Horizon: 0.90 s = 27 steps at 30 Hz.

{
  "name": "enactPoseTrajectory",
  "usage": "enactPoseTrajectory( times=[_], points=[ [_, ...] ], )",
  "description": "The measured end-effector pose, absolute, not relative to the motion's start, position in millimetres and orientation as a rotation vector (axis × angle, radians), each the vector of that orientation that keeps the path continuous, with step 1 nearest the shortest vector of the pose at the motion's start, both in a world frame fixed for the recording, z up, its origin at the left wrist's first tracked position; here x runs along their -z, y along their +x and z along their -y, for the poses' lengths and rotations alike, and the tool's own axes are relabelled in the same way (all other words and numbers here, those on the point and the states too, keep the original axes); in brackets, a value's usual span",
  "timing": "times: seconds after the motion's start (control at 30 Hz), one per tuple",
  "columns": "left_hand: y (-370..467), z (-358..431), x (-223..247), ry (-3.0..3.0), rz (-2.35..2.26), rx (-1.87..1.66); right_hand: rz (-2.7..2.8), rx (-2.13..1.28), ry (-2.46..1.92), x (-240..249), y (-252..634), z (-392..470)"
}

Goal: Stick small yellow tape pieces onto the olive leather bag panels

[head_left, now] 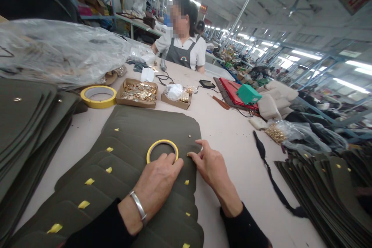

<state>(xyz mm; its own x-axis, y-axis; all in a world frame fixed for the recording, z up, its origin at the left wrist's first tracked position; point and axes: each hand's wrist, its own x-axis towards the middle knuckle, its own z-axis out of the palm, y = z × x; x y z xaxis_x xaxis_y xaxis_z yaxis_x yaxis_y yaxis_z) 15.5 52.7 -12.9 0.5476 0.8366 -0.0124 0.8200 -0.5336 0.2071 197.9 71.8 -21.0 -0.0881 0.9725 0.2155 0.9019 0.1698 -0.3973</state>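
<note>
Dark olive panels point(151, 122) lie overlapped in a staggered stack before me, with small yellow tape pieces point(109, 170) along both sides. My left hand point(158, 178) grips the near side of a roll of yellow tape point(162, 142), which rests over the panels. A silver bangle point(138, 206) circles that wrist. At the stack's right edge is my right hand point(211, 164), thumb and forefinger apart, its other fingers curled under. Its thumb tip is by the top panel, below a small metal stud point(190, 136); whether a scrap of tape sticks to the thumb is too small to tell.
More olive panels stand piled at left point(20, 124) and right point(316, 186). Beyond the stack are a wider yellow tape roll point(99, 102), a cardboard box point(136, 104) of gold metal parts and a smaller box point(177, 103). A black strap point(270, 174) lies at right. A person point(186, 46) sits opposite.
</note>
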Motion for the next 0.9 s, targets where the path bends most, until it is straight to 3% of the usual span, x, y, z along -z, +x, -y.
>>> enactPoseTrajectory(
  times=[0.2,0.37,0.57,0.9],
  points=[
    [15.8,-53.8,13.6,2.598,-1.396,-0.158,2.319,-0.161,-1.426,21.9,201.5,-66.4],
    [15.1,-53.1,16.1,2.617,-1.374,-0.157,2.408,-0.103,-1.785,18.0,181.8,-74.5],
    [11.9,-53.0,11.3,2.686,-1.307,-0.101,2.202,-0.288,-2.082,7.7,172.1,-89.5],
    [6.3,-59.1,3.7,2.515,-1.247,-0.382,2.076,-0.638,-1.648,-1.2,199.9,-52.7]
  ],
)
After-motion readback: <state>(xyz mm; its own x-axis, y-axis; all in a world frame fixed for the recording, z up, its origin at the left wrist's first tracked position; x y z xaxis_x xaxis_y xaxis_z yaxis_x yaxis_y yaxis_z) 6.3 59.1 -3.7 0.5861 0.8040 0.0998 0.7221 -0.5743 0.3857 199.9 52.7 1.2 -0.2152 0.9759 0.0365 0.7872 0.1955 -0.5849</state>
